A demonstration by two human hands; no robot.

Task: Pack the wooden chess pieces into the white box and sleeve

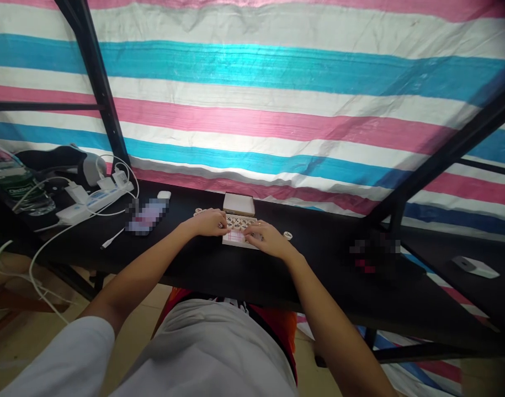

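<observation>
A small white box (pixel 239 242) sits on the black table before me, with several round Chinese chess pieces (pixel 237 221) in its far part. Nearer to me, a pink-lined white sheet shows inside it. My left hand (pixel 211 223) is at the box's left edge, fingers curled around what looks like a chess piece. Over the right part of the box, my right hand (pixel 269 238) has its fingers bent down among the pieces; their tips are partly hidden. Behind the box lies its lid (pixel 239 204). One loose piece (pixel 287 236) rests right of my right hand, another piece (pixel 198 211) beyond my left.
At the left are a blurred phone (pixel 147 216), a white cable, a power strip (pixel 95 201) with plugs and a water bottle (pixel 20 184). A blurred dark object (pixel 374 253) lies right. A striped tarp (pixel 269 105) and black metal bars (pixel 97 82) stand behind the table.
</observation>
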